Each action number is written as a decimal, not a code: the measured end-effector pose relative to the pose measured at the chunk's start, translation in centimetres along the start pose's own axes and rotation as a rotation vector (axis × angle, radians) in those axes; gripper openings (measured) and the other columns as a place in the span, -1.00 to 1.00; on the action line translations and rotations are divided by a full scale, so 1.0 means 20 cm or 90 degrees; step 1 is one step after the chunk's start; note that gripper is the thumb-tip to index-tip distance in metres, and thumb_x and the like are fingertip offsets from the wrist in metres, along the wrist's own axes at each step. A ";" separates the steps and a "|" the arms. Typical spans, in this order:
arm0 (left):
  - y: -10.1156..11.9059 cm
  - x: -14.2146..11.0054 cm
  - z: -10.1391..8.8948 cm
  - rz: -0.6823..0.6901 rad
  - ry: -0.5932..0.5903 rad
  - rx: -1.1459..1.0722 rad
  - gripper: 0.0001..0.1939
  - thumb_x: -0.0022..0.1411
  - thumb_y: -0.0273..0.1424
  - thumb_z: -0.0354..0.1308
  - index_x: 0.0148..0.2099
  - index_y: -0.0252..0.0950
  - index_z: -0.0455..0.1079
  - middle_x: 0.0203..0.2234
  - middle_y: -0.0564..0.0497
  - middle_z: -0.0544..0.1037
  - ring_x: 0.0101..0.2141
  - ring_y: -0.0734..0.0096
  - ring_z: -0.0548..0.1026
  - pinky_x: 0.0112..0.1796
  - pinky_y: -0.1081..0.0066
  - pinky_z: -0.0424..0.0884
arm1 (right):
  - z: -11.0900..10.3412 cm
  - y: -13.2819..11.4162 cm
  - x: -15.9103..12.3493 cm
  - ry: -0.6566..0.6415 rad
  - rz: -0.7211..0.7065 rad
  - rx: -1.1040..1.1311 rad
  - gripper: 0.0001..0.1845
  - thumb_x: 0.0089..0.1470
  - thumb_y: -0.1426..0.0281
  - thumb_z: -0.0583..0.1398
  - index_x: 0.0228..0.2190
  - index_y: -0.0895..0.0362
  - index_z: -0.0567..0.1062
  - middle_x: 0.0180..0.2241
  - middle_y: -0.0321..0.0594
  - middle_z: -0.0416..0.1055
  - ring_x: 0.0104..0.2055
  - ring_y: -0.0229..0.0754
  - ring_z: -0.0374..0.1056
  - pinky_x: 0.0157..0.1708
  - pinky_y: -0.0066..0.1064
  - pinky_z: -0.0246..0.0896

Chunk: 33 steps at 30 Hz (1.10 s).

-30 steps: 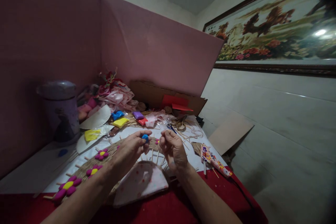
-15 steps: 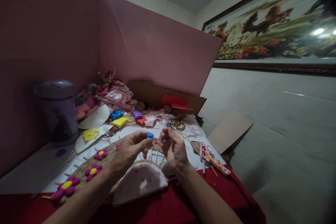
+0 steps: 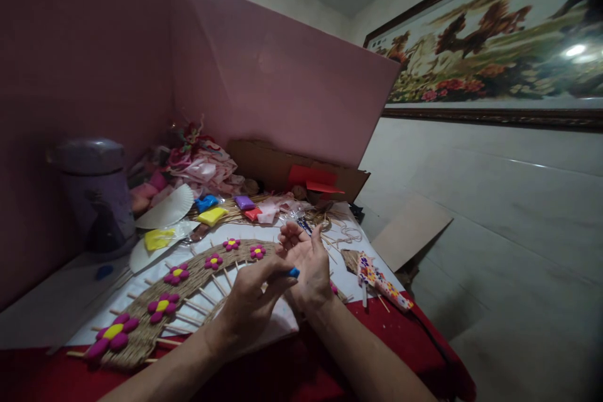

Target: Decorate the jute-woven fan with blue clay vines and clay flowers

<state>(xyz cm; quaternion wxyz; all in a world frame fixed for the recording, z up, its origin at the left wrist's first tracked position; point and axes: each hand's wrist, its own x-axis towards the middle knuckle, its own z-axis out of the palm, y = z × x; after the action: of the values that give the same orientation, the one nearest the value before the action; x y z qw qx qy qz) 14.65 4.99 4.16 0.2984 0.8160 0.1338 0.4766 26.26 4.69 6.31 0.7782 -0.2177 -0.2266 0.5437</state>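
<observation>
Whereas the lidded tub [image 3: 98, 201] at far left hides its contents, the clear bag [image 3: 160, 239] to its right shows yellow clay inside. Further along lie a blue packet [image 3: 206, 203], a yellow packet [image 3: 211, 216], a purple packet [image 3: 244, 202] and a red packet [image 3: 253, 214]. Nearer, the woven fan [image 3: 195, 270] carries pink flowers [image 3: 162, 307] with yellow centres. Over its right part, the left hand [image 3: 252, 295] pinches a blue lump [image 3: 293, 272] between thumb and finger, in front of the right hand [image 3: 308, 267]; whether lump and palm touch, I cannot tell. That right hand is spread, palm upward. Half a second ago its fingers were curled, and the left hand was higher and farther left; now more flowers show.
</observation>
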 end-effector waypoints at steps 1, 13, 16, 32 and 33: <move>0.00 0.00 0.00 0.018 -0.013 0.007 -0.88 0.15 -0.55 0.09 -0.29 -0.27 0.41 -0.48 0.01 0.51 -0.44 0.45 0.45 -0.39 0.49 0.33 | 0.00 -0.01 0.00 -0.001 0.005 0.000 -0.48 0.06 -0.05 0.07 -0.38 0.16 0.48 -0.41 -0.21 0.41 -0.40 -0.28 0.30 -0.40 -0.47 0.26; 0.00 0.00 0.02 0.051 -0.013 0.055 -0.87 0.15 -0.53 0.10 -0.36 -0.26 0.46 -0.56 0.00 0.49 -0.51 0.43 0.42 -0.44 0.47 0.29 | 0.01 0.01 -0.02 0.007 0.059 0.006 -0.49 0.06 -0.05 0.07 -0.40 0.17 0.45 -0.42 -0.20 0.39 -0.42 -0.27 0.28 -0.44 -0.47 0.23; 0.00 0.00 0.01 0.016 0.056 0.048 -0.89 0.16 -0.49 0.12 -0.30 -0.25 0.47 -0.50 -0.02 0.51 -0.45 0.39 0.45 -0.37 0.45 0.33 | 0.01 0.02 -0.01 0.009 0.048 0.015 -0.51 0.05 -0.05 0.08 -0.38 0.15 0.44 -0.40 -0.20 0.41 -0.40 -0.25 0.30 -0.39 -0.44 0.25; -0.05 -0.03 0.02 0.079 -0.018 0.137 -0.83 0.18 -0.50 0.06 -0.24 -0.24 0.46 -0.53 -0.03 0.49 -0.50 0.40 0.41 -0.42 0.45 0.27 | -0.02 -0.01 0.02 0.018 0.073 0.002 -0.44 0.08 -0.08 0.00 -0.39 0.15 0.45 -0.42 -0.19 0.38 -0.43 -0.25 0.29 -0.43 -0.43 0.26; -0.05 -0.03 0.02 0.081 -0.015 0.130 -0.83 0.18 -0.50 0.07 -0.23 -0.24 0.46 -0.51 -0.04 0.50 -0.48 0.39 0.43 -0.40 0.44 0.28 | -0.02 0.00 0.02 0.013 0.064 0.000 -0.44 0.07 -0.09 0.00 -0.38 0.15 0.45 -0.42 -0.19 0.38 -0.42 -0.25 0.29 -0.43 -0.43 0.26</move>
<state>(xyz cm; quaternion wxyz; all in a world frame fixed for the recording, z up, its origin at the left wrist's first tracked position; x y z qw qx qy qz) 14.69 5.27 2.95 0.1844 0.8547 0.1262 0.4686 26.70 4.95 6.02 0.7522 -0.2344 -0.2073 0.5799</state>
